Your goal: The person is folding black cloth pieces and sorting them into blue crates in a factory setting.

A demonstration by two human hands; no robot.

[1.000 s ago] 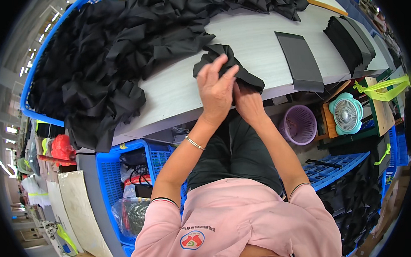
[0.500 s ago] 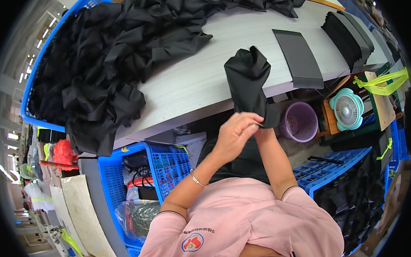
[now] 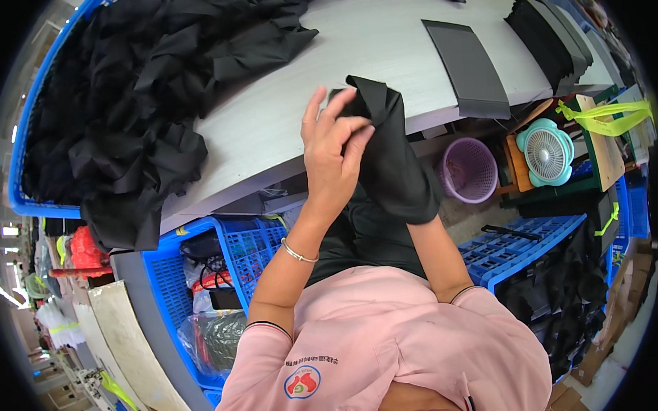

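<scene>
Head view is showing the left hand [image 3: 332, 153] pinching the black fabric piece [image 3: 393, 160], now lifted off the table [image 3: 283, 127] and sleeved over the hidden right hand, whose grip cannot be told.

Bright, even overhead light leaves soft shadows, while fisheye distortion bends edges toward a black, vignetted rim.

Matt black cloth piece [image 3: 389, 156]; smooth pale grey table [image 3: 381, 44]; purple plastic basket [image 3: 467, 170].
</scene>
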